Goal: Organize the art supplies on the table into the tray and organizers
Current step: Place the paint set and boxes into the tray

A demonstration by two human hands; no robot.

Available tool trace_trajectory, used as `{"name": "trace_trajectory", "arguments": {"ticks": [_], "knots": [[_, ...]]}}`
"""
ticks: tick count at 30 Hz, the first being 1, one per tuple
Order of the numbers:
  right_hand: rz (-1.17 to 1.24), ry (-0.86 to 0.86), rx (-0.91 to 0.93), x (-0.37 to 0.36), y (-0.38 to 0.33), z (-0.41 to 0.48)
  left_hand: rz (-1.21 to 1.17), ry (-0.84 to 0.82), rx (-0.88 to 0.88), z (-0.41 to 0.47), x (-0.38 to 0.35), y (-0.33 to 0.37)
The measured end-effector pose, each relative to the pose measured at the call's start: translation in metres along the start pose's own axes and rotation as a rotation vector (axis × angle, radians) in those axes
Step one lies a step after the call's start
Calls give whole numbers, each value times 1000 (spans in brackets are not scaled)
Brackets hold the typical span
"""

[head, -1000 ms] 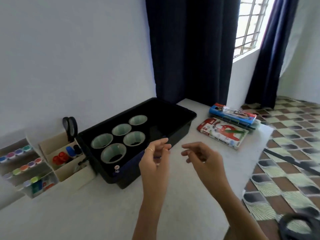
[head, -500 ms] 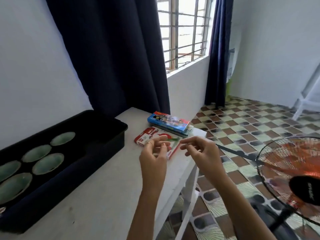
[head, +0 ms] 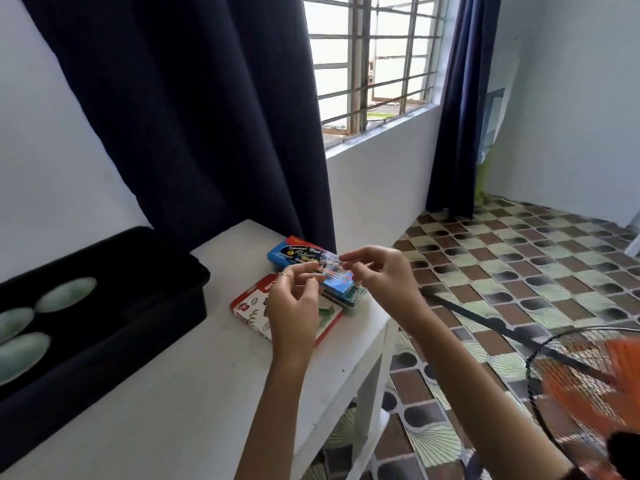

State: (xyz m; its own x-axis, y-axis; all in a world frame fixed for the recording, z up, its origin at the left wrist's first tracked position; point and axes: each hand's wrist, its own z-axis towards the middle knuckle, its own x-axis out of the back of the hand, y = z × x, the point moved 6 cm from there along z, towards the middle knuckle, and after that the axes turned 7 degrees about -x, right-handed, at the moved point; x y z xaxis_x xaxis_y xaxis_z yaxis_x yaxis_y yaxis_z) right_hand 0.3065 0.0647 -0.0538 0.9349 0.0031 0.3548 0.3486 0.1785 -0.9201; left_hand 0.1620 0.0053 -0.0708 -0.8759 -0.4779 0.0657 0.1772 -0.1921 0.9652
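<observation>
A blue pencil box (head: 297, 253) lies on top of a stack at the right end of the white table (head: 173, 393), with a green-edged box (head: 354, 297) under it. A red crayon box (head: 248, 308) lies flat in front of the stack. My left hand (head: 294, 310) is at the blue box's near edge and my right hand (head: 379, 282) at its right end. Both have loosely curled fingers, and I cannot tell whether the fingertips touch the box. The black tray (head: 194, 271) stands at the left with pale green cups (head: 65, 294) inside.
The table's right edge drops off just past the boxes to a tiled floor. A standing fan (head: 588, 386) with orange blades is at the lower right. A dark curtain (head: 207, 116) and a barred window are behind the table.
My view has swung right, away from the organizers. Both hands have moved forward from mid-air to the blue box on the stack.
</observation>
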Motion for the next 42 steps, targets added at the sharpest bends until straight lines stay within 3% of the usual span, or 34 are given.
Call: {"name": "trace_trajectory", "arguments": {"ticks": [9, 14, 20, 25, 33, 37, 42], "knots": [[-172, -119, -31, -38, 50, 104, 147, 193, 198, 64, -20, -72], [-343, -246, -29, -69, 73, 137, 212, 220, 314, 87, -31, -100], [-327, -266, 38, -88, 74, 148, 268, 197, 307, 94, -40, -104], [-302, -355, 148, -110, 65, 142, 201, 402, 287, 94, -24, -112], [-133, -587, 187, -122, 54, 126, 187, 585, 284, 73, 2, -118], [-204, -730, 238, -132, 61, 115, 276, 629, 314, 58, 11, -124], [-135, -729, 286, -130, 66, 115, 504, 651, 351, 50, 13, -119]]}}
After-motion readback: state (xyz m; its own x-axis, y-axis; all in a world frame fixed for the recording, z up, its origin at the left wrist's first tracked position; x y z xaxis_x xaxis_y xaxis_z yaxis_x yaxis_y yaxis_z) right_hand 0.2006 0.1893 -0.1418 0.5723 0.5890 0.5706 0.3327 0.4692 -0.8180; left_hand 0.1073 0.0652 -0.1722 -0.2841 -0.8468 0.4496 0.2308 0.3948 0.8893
